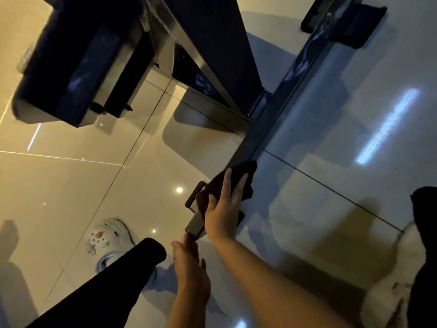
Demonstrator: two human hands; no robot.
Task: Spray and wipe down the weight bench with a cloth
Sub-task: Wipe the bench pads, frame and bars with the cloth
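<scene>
Cloth (230,183): dark, bunched under right hand (224,209), pressed onto the low floor bar (272,119) of the weight bench frame. Right hand lies palm down, fingers straight and together, thumb out to the left on the cloth's near edge; flat press, no curl round it. Cloth sits near the near end of the bar, just past a small dark bracket loop (194,194) sticking out on the left side, and a flat end cap (195,227) shows below the hand.

Left hand (192,268) sits nearer the camera, fingers extended, fingertips touching or just beside that end cap; contact not clear, holds nothing.

Bar's long axis runs from lower centre up toward the upper right, ending at a dark rubber foot pad (369,22). Sloped frame member (212,43) joins the bar about midway and rises toward the top of the view. Dark padded block (71,58) of the bench hangs at upper left, seen from below, bolts visible on its underside.

Glossy tiled floor (331,143), lamp reflections on it. Person's dark-trousered leg (106,285) lower left, pale clog (106,240) with charms on it beyond the knee. No readable writing or brand marks anywhere; dim and soft
</scene>
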